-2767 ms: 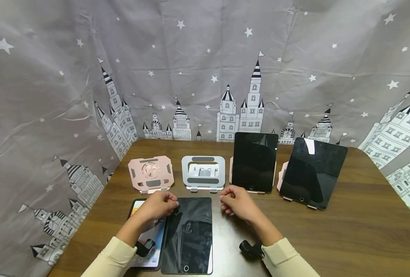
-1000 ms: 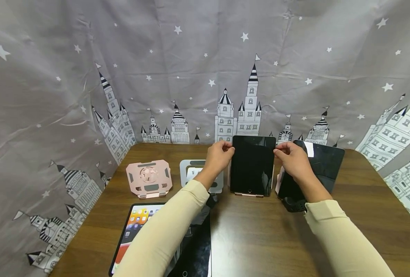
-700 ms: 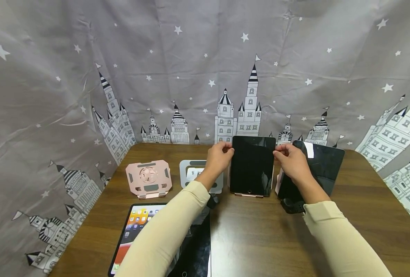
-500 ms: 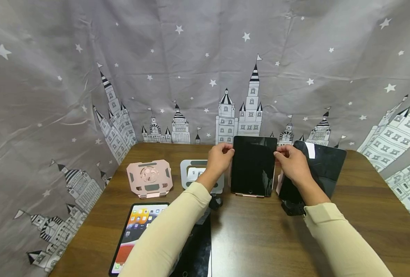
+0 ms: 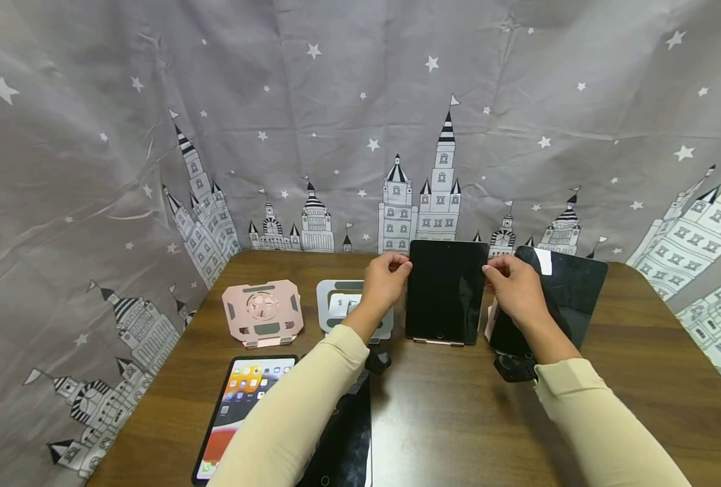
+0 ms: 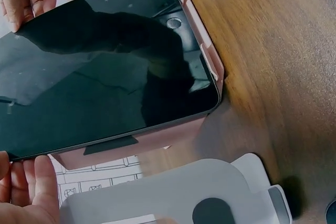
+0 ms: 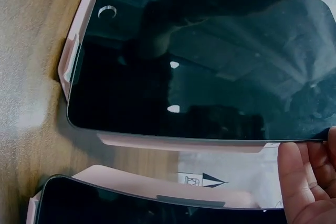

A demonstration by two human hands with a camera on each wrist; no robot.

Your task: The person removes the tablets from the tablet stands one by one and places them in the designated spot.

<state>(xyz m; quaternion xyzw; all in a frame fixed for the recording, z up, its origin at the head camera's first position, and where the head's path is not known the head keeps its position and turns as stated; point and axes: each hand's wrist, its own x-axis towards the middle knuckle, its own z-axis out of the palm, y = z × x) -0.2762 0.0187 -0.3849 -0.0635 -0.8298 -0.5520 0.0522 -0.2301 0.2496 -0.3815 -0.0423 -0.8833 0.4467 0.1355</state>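
Dark tablet (image 5: 445, 289) propped upright on a pink stand (image 6: 209, 66), toward the back of the wooden table (image 5: 458, 419), screen blank and facing forward. Left hand (image 5: 385, 280) at the tablet's upper left corner, fingers curled onto the edge: grip closed on the tablet. Right hand (image 5: 515, 285) at the opposite upper corner, fingers likewise curled around the edge: grip closed on the same tablet. Lower edge of the tablet seated against the stand's front lips, home button (image 6: 173, 23) near that edge.

Just right of the tablet, second dark tablet (image 5: 570, 287) leaning on its own pink stand (image 7: 157, 181), partly hidden behind the right hand and wrist. Just left of the tablet, grey stand (image 5: 342, 302), unloaded, partly covered by the left forearm; further left of the tablet, another pink stand (image 5: 263, 313), also unloaded. Nearer than the tablet and to its left, lit tablet (image 5: 239, 406) lying flat on the table with coloured icons showing; beside that, a black tablet (image 5: 348, 446) also flat, mostly beneath the left sleeve (image 5: 287, 419). Behind the tablet, grey curtain (image 5: 336, 122) printed with stars and castles, enclosing the table on three sides. Cream right sleeve (image 5: 604, 426) reaching from the lower edge toward the tablet, dark wrist-worn device (image 5: 515, 366) at its cuff.
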